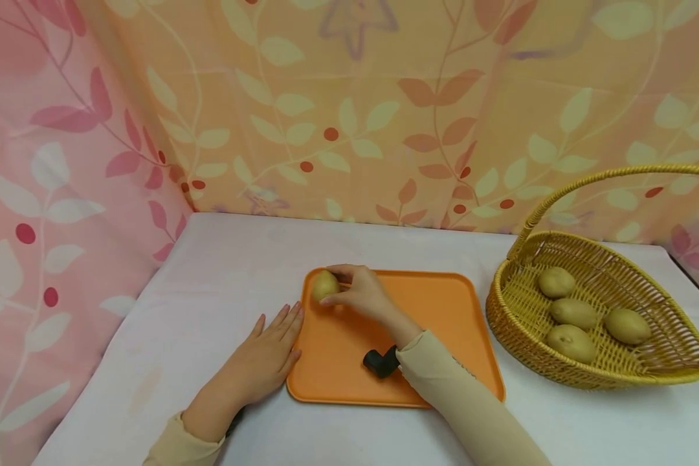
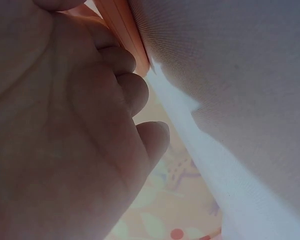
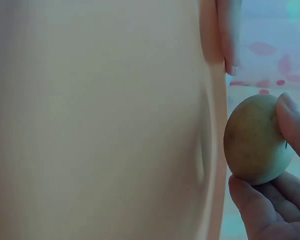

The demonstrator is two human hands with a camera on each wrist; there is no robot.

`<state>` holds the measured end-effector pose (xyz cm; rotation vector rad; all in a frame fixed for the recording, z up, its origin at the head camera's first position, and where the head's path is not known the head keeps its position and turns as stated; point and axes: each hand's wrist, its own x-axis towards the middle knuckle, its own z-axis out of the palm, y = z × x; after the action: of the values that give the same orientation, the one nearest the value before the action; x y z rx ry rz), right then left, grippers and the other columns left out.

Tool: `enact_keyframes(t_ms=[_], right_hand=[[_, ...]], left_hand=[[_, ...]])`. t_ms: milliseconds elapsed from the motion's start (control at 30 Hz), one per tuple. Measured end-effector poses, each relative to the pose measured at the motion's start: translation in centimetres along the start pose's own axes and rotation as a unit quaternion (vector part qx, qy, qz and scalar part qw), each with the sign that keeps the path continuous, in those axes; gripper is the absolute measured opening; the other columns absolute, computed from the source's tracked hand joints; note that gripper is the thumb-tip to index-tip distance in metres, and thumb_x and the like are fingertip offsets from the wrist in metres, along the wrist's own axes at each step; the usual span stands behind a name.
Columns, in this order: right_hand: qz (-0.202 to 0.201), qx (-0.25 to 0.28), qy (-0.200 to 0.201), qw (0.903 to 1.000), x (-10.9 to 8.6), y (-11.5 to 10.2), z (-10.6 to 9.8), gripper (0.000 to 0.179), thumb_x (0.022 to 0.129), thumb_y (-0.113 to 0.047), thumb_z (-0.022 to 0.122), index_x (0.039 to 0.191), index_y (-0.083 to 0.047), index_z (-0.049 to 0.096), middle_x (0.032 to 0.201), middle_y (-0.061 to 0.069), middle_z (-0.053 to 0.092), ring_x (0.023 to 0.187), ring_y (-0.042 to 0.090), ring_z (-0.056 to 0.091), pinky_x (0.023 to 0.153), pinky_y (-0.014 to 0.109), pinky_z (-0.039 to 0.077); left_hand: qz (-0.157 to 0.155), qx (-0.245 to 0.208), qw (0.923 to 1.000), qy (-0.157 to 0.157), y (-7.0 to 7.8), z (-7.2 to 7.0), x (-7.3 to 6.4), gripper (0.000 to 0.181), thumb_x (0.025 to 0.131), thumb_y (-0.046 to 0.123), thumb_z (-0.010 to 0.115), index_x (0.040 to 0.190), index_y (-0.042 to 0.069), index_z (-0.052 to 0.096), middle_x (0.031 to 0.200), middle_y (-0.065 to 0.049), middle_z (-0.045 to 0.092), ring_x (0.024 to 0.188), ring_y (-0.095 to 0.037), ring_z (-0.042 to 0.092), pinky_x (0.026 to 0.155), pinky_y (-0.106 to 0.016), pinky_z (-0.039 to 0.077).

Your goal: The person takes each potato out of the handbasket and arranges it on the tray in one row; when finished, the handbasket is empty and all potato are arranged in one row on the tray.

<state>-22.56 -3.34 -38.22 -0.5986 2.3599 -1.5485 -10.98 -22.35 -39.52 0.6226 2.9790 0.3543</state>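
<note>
Between thumb and fingers, my right hand [image 1: 364, 294] pinches a potato [image 1: 325, 286] over the far left corner of an orange tray [image 1: 349, 369]. In the right wrist view the potato [image 3: 255, 140] shows smooth and round, with the thumb on one side and fingers on the other. My left hand [image 1: 268, 359] lies with fingers extended at the tray's left edge, its fingertips right at the rim. The left wrist view shows its palm [image 2: 65, 125] beside the orange rim [image 2: 122, 30].
At the right stands a yellow wicker basket [image 1: 503, 323] with a tall arched handle, holding several potatoes [image 1: 573, 314]. A black wrist-camera piece [image 1: 381, 362] sits at the right wrist, over the tray. White cloth [image 1: 239, 259] covers the table, and a patterned curtain [image 1: 326, 129] hangs behind it.
</note>
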Motion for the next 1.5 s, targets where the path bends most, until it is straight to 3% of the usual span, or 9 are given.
enact_keyframes(t_ms=[533,933,1500], right_hand=[[0.014,-0.04,-0.022,0.9989,0.8,-0.1,0.7,0.064,0.074,-0.008,0.081,0.13,0.003,0.054,0.125,0.015,0.06,0.114,0.026,0.057,0.094,0.035,0.047],[0.006,-0.002,-0.021,0.9998,0.6,0.2,0.6,0.057,0.074,-0.001,0.078,0.126,0.008,0.056,0.123,0.019,0.06,0.109,0.029,0.06,0.093,0.035,0.048],[0.005,0.032,-0.001,0.9995,0.0,0.2,-0.4,0.049,0.077,-0.006,0.078,0.121,0.004,0.061,0.12,0.016,0.062,0.111,0.028,0.059,0.093,0.037,0.047]], left_hand=[[0.003,0.007,1.0,0.004,0.0,0.1,0.1,0.059,0.099,0.024,0.048,0.146,-0.004,0.028,0.153,-0.016,0.025,0.141,-0.03,0.019,0.11,-0.057,0.016],[-0.005,0.005,0.9999,-0.01,0.0,0.1,0.2,0.059,0.099,0.026,0.046,0.146,-0.004,0.027,0.153,-0.016,0.023,0.141,-0.03,0.018,0.11,-0.056,0.015],[-0.004,-0.003,1.0,-0.007,0.1,-0.1,0.0,0.059,0.099,0.024,0.048,0.146,-0.005,0.027,0.153,-0.017,0.023,0.141,-0.032,0.018,0.11,-0.057,0.015]])
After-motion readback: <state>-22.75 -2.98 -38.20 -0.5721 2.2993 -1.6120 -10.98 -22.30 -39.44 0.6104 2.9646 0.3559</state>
